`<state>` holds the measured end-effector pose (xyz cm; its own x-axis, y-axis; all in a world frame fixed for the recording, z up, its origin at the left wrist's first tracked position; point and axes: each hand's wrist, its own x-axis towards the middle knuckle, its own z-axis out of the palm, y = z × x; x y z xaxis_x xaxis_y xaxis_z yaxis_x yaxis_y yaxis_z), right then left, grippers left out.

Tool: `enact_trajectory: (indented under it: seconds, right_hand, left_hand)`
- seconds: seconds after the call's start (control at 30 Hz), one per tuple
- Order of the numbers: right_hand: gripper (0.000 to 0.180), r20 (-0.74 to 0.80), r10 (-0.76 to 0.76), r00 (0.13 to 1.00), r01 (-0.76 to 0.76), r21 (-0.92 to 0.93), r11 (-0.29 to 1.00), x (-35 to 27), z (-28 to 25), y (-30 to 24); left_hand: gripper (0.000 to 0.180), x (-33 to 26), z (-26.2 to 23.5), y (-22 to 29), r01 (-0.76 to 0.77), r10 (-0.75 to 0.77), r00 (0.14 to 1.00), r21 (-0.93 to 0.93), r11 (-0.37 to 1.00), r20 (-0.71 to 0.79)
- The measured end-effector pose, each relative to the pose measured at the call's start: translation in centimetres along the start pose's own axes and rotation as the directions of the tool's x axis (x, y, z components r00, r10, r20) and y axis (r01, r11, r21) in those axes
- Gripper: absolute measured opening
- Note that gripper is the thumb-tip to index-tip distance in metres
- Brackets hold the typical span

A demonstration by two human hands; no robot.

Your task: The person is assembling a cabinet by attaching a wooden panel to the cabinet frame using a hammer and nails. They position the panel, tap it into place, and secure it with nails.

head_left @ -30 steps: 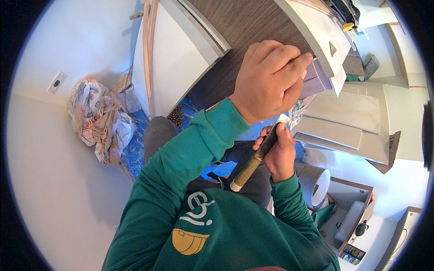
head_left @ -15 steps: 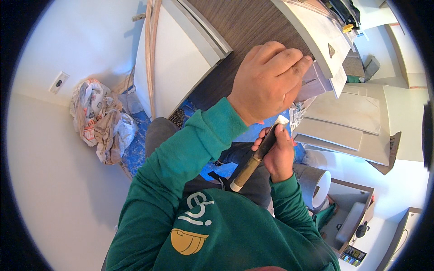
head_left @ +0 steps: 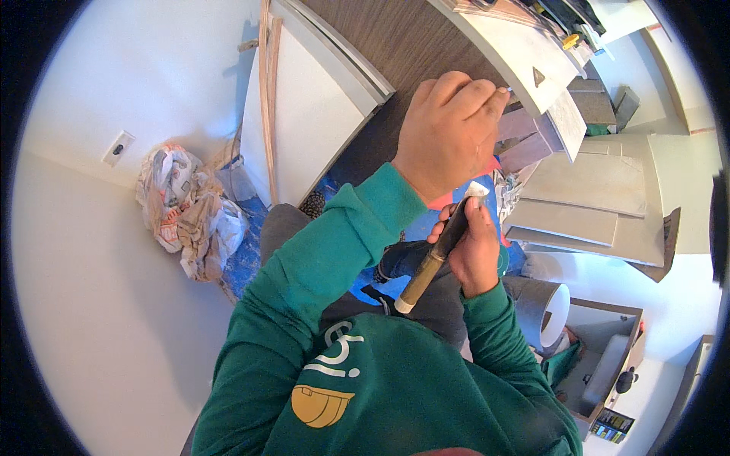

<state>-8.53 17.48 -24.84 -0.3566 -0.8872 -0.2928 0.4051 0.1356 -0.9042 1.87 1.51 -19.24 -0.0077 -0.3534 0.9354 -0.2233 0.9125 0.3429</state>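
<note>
My left hand (head_left: 447, 133), at the end of a green sleeve, is raised high with its fingers curled and the fingertips pressed against the edge of a pale grey panel (head_left: 525, 72). Below it my right hand (head_left: 475, 251) grips a tool with a long wooden handle (head_left: 428, 267) and a dark neck. Its small pale tip points up toward the underside of the left hand. The handle slants down to the left over my lap.
A dark wood-grain board (head_left: 395, 45) leans overhead, with a white cabinet panel (head_left: 304, 129) beside it. Crumpled bags (head_left: 186, 213) lie on blue sheeting by the wall. Stacked grey boards (head_left: 601, 197) and a grey roll (head_left: 544, 311) lie right.
Both hands stay almost where they were. The left hand's fingers have shifted slightly along the panel edge, and the view has drifted a little.
</note>
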Motion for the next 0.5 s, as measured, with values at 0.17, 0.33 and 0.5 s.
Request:
enact_trajectory:
  seconds: [0.17,0.33,0.5]
  right_hand:
    - [0.031,-0.014,-0.066,0.998,0.066,0.019,0.998,-1.6,1.1,-1.1]
    - [0.029,0.02,-0.166,0.986,0.167,-0.015,0.986,-3.5,0.0,-1.7]
    - [0.03,0.255,-0.258,0.932,0.335,-0.331,0.882,-5.9,0.4,-3.7]
  left_hand:
    - [0.014,-1.0,-1.7,0.1,0.159,-0.155,0.987,-0.097,0.983,0.041]
    - [0.04,-7.3,-4.7,0.1,0.388,-0.336,0.892,-0.133,0.912,0.302]
    - [0.012,-14.5,-9.4,1.2,0.593,-0.428,0.32,0.174,0.786,0.845]
